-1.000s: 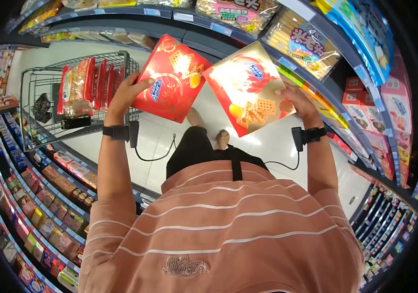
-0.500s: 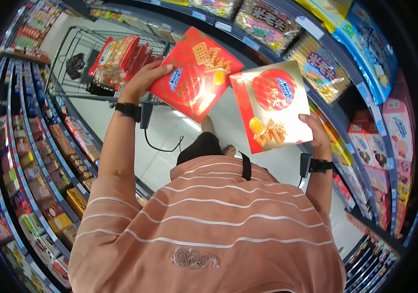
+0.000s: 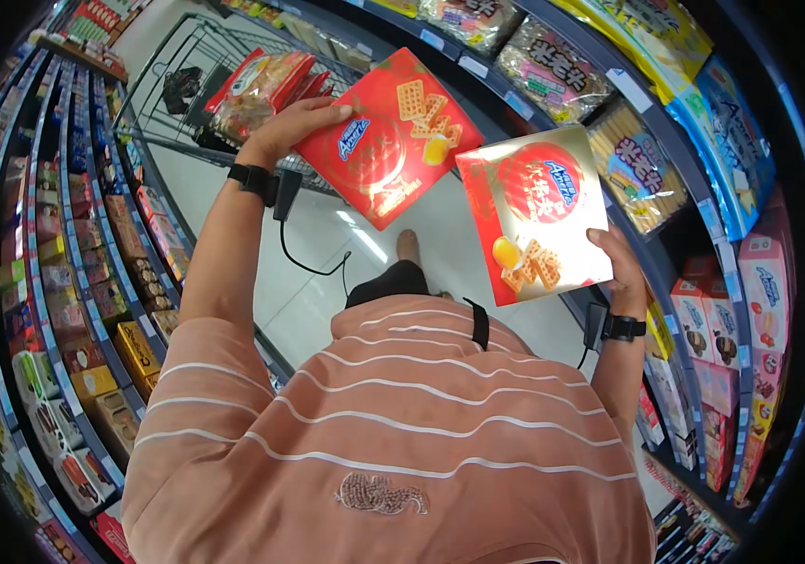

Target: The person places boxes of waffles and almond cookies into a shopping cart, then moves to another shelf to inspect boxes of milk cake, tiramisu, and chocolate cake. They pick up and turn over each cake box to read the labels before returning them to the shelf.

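My left hand grips the left edge of a red box with waffle biscuits and a blue logo on its face, thumb on top. The right edge of a gold and red box is held in my right hand, its thumb on the front. Both boxes are tilted and face up, with their near corners close together at the middle. The fingers beneath each box are hidden.
A shopping cart with red snack packs stands beyond my left hand. Shelves of packaged goods line the left. On the right, a shelf holds bagged snacks and pink boxes.
Both boxes and both hands have shifted slightly right in view. The cart and shelves appear shifted too, and the gold and red box has tilted a little.
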Available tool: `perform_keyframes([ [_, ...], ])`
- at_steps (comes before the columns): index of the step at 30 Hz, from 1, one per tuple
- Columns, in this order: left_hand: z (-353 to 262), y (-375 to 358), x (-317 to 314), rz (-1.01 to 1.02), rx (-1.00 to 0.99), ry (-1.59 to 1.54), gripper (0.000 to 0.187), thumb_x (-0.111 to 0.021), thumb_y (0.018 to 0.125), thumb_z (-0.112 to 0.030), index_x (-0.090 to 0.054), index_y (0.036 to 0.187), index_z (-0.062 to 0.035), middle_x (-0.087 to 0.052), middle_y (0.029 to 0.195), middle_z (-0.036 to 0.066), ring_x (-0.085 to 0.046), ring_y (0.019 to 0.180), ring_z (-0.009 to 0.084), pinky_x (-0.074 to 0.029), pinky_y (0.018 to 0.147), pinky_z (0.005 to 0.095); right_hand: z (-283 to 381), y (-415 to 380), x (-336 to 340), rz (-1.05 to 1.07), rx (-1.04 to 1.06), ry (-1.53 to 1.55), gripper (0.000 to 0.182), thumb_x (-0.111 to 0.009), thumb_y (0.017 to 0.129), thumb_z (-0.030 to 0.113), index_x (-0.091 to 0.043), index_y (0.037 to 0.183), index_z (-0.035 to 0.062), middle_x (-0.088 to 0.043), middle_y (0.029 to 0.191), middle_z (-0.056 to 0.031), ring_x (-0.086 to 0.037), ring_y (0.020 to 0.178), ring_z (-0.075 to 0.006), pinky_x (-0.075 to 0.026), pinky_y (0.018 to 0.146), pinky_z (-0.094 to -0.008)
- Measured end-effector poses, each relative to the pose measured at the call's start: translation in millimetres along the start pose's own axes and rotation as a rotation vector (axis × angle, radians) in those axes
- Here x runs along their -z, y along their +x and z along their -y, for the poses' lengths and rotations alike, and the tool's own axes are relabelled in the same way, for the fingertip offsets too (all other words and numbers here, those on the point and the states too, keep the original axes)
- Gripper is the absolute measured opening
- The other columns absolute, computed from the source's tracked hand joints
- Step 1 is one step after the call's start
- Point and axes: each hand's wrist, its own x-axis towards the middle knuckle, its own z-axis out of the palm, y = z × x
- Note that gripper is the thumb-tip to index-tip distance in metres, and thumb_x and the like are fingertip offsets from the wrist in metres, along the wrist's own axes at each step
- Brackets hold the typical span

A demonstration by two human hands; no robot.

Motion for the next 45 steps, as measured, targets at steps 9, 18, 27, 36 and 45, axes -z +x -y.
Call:
perform_keyframes([
  [9,35.3,12.0,122.9,-0.385,-0.126,0.145,0.09,-0.071,0.084,-0.056,-0.049,0.141,0.0092,-0.062,0.126,0.019,-0.054,0.125,0.0225,-0.037,0.109,0.0355,2.6,33.0,-15.3,-0.012,0.048,0.068,0.064,-0.066,0.089,0.021,-0.045,0.144,-0.0044,-0.061,0.132,-0.015,-0.063,0.115,-0.0209,-0.049,0.098,-0.0316],
  [18,105.5,108.4,218.3,-0.595,-0.179,0.46,0.057,-0.073,0.091,-0.042,-0.065,0.121,0.0046,-0.07,0.109,0.011,-0.065,0.099,0.0185,-0.051,0.088,0.0317,41.2,121.2,-62.3,0.03,0.037,-0.036,0.057,-0.065,0.091,0.019,-0.049,0.143,-0.0008,-0.063,0.128,-0.0113,-0.062,0.115,-0.017,-0.047,0.099,-0.0295],
  [27,164.7,198.4,193.3,-0.465,0.025,0.612,0.068,-0.079,0.079,-0.049,-0.06,0.111,0.0083,-0.069,0.104,0.029,-0.068,0.099,0.04,-0.052,0.087,0.0442,53.5,188.8,-105.6,0.02,-0.013,-0.15,0.045,-0.066,0.091,0.016,-0.056,0.132,0.0,-0.066,0.12,-0.0065,-0.062,0.105,-0.0123,-0.048,0.095,-0.0278],
  [36,211.3,249.5,165.2,-0.41,0.181,0.666,0.064,-0.078,0.082,-0.041,-0.051,0.119,0.0044,-0.064,0.115,0.031,-0.063,0.111,0.0451,-0.05,0.095,0.0487,80.5,212.3,-154.8,-0.03,-0.113,-0.299,0.044,-0.069,0.088,0.013,-0.057,0.13,0.0026,-0.066,0.115,-0.0035,-0.061,0.1,-0.0095,-0.049,0.089,-0.0267],
  [45,240.4,261.2,149.2,-0.423,0.287,0.659,0.072,-0.079,0.081,-0.044,-0.048,0.124,0.0035,-0.062,0.12,0.032,-0.061,0.114,0.0453,-0.05,0.097,0.0493,92.1,231.8,-176.8,0.031,-0.074,-0.392,0.046,-0.07,0.087,0.014,-0.056,0.129,0.0028,-0.064,0.112,-0.0012,-0.058,0.098,-0.0074,-0.047,0.087,-0.0243],
])
